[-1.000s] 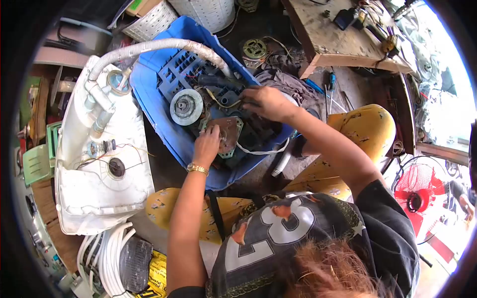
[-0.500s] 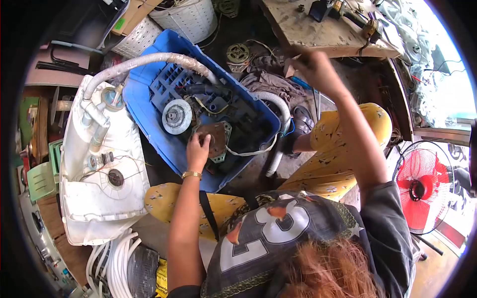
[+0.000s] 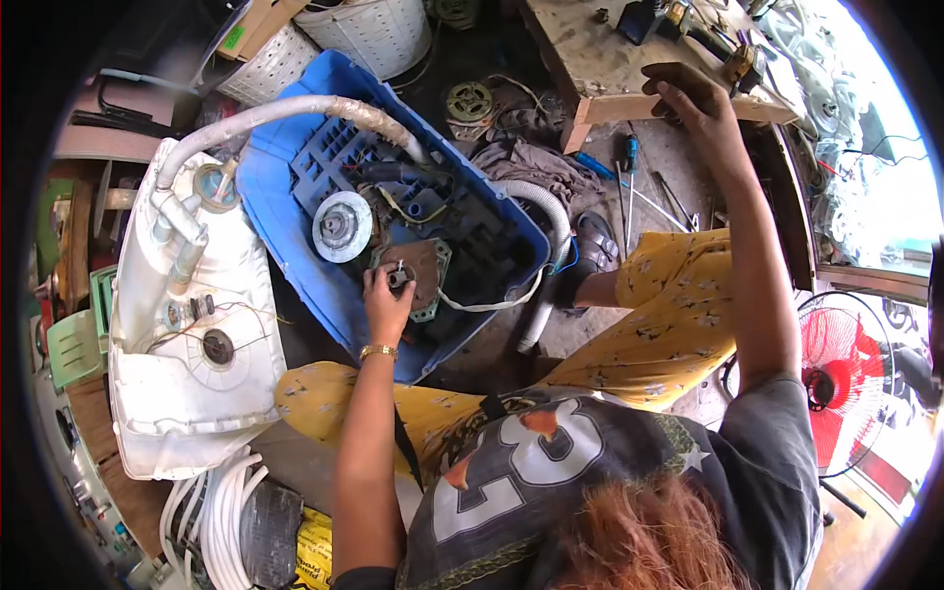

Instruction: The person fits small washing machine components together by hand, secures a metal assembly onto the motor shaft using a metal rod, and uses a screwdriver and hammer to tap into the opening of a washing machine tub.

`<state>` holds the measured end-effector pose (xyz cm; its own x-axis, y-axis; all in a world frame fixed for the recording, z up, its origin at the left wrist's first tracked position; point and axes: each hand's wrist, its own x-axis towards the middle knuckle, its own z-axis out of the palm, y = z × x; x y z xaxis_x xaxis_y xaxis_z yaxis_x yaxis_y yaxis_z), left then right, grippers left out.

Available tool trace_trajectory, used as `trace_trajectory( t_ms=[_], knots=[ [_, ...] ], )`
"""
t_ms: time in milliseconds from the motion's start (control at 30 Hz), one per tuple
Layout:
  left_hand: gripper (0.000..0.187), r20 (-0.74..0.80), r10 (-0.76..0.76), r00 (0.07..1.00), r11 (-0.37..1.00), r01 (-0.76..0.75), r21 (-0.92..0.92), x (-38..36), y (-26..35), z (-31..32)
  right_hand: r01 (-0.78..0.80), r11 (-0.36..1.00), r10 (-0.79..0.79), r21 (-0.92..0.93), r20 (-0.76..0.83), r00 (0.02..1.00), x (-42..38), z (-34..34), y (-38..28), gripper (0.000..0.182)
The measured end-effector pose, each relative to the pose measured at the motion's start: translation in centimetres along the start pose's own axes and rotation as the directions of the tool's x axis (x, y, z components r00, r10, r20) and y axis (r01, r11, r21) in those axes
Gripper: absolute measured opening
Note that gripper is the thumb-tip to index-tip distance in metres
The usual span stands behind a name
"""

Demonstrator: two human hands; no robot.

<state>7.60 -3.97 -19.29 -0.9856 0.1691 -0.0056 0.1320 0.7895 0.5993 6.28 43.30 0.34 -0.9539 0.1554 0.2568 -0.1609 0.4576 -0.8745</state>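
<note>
My left hand [image 3: 388,300] reaches into the blue plastic washing-machine base [image 3: 295,258], its thumb and fingers closed round a small dark metal part [image 3: 397,279] with a round opening. That part is over the brown, plate-like top of a motor [image 3: 425,270], with a white cable running from its side. Beside it is a grey-white pulley wheel [image 3: 343,226]. Raised near the wooden workbench [image 3: 585,59] is my right hand [image 3: 696,103], fingers apart and partly curled, with nothing visible in it. A cordless power tool [image 3: 744,64] on the bench lies close to that hand in the view.
Screwdrivers [image 3: 630,152] and other long tools lie on the floor by the bench leg. A grey hose [image 3: 344,110] arches over the base to a white tub panel [image 3: 147,388] on the left. A red fan [image 3: 836,383] stands at right. Rags [image 3: 551,167] lie beyond the base.
My right hand has moved right, away from the bench leg, uncovering the screwdrivers. My left hand now shows the small metal part between its fingers. The view has shifted slightly.
</note>
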Motion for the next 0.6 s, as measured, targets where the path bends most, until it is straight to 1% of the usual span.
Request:
trace_trajectory(
  t_ms=[33,100,133,167,200,233,300,367,433,500,567,600],
  knots=[
    [0.040,-0.019,0.006,1.000,1.000,-0.006,0.017,0.2,-0.1,0.1,-0.009,0.999,0.009,-0.032,0.000,1.000,0.0,-1.1,-0.1,0.024],
    [0.038,-0.055,0.009,0.998,0.999,-0.006,0.041,0.4,0.1,0.7,0.022,0.993,-0.022,-0.118,-0.001,1.000,0.0,-4.0,0.6,0.025],
    [0.037,-0.055,0.000,0.998,0.998,0.004,0.060,0.4,0.7,0.6,-0.013,0.985,0.014,-0.174,0.002,1.000,0.0,-5.7,1.2,0.024],
    [0.036,-0.056,-0.011,0.998,0.997,0.016,0.081,0.3,1.2,0.5,-0.004,0.987,0.003,-0.158,-0.007,1.000,-0.4,-7.1,1.8,0.023],
    [0.032,-0.081,-0.011,0.997,0.992,0.022,0.128,0.4,1.6,0.7,-0.080,0.983,0.073,-0.167,-0.052,0.996,-0.8,-8.8,3.4,0.023],
    [0.031,-0.102,-0.005,0.995,0.992,0.017,0.122,0.5,1.2,1.2,-0.154,0.973,0.139,-0.170,-0.097,0.986,-1.3,-10.3,5.5,0.023],
    [0.030,-0.147,0.007,0.989,0.993,0.010,0.114,1.0,0.1,2.5,-0.316,0.944,0.298,-0.093,-0.169,0.939,-3.2,-11.6,8.6,0.024],
    [0.027,-0.186,0.009,0.983,0.990,0.018,0.140,1.1,0.7,3.0,-0.276,0.961,0.274,0.002,-0.114,0.955,-6.0,-13.4,18.4,0.021],
    [0.026,-0.211,0.029,0.977,0.990,0.000,0.138,1.2,1.1,2.9,-0.442,0.884,0.412,-0.155,-0.193,0.891,-9.0,-11.4,21.7,0.019],
    [0.023,-0.184,0.074,0.980,0.985,-0.043,0.164,1.1,0.6,2.9,-0.511,0.845,0.490,-0.154,-0.158,0.858,-11.5,-8.6,25.1,0.018],
    [0.022,-0.130,0.099,0.987,0.983,-0.077,0.168,1.2,1.5,2.1,-0.562,0.805,0.556,-0.191,-0.088,0.826,-14.4,-6.1,32.0,0.020],
    [0.019,-0.151,0.111,0.982,0.981,-0.085,0.172,1.3,1.9,2.1,-0.613,0.759,0.607,-0.221,-0.101,0.788,-15.5,-4.0,33.5,0.017]
  ],
)
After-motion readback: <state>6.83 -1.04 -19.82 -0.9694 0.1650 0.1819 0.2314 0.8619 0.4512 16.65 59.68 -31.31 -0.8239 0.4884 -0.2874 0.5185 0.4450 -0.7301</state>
